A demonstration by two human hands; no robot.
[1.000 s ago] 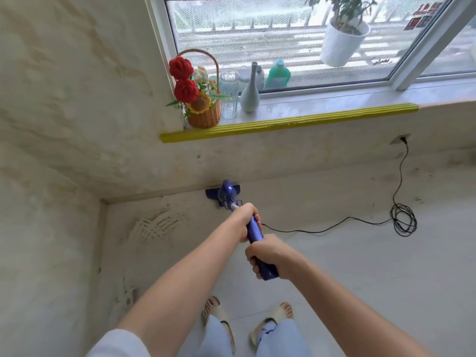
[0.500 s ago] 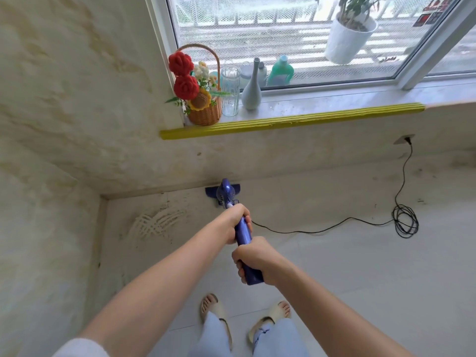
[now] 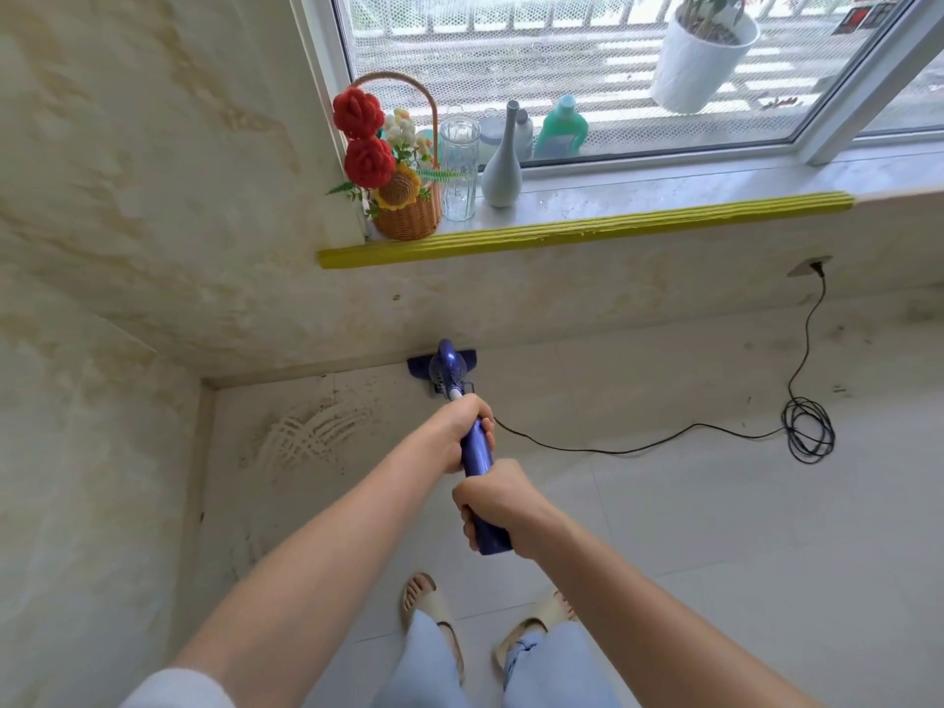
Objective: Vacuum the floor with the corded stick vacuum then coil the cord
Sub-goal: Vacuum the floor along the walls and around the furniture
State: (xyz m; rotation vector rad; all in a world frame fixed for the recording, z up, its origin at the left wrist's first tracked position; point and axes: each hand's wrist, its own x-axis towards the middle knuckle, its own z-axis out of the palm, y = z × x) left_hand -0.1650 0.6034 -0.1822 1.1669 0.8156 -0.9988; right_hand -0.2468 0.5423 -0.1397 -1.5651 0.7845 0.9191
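A blue corded stick vacuum (image 3: 448, 367) stands on the pale tiled floor (image 3: 715, 528), its head against the base of the wall under the window. My left hand (image 3: 462, 426) grips the upper part of its blue handle (image 3: 477, 454). My right hand (image 3: 498, 505) grips the handle's lower end, nearer to me. A black cord (image 3: 638, 447) runs from the vacuum to the right across the floor, forms a loose coil (image 3: 809, 431), then climbs to a wall socket (image 3: 812, 265).
A windowsill with a yellow edge strip (image 3: 587, 232) holds a flower basket (image 3: 403, 196), a glass jar (image 3: 459, 166) and a grey vase (image 3: 503, 166). Walls meet in a corner at the left (image 3: 204, 385). My sandalled feet (image 3: 429, 605) stand below the handle.
The handle and both hands have shifted slightly left and toward me; the vacuum head stays at the base of the wall.
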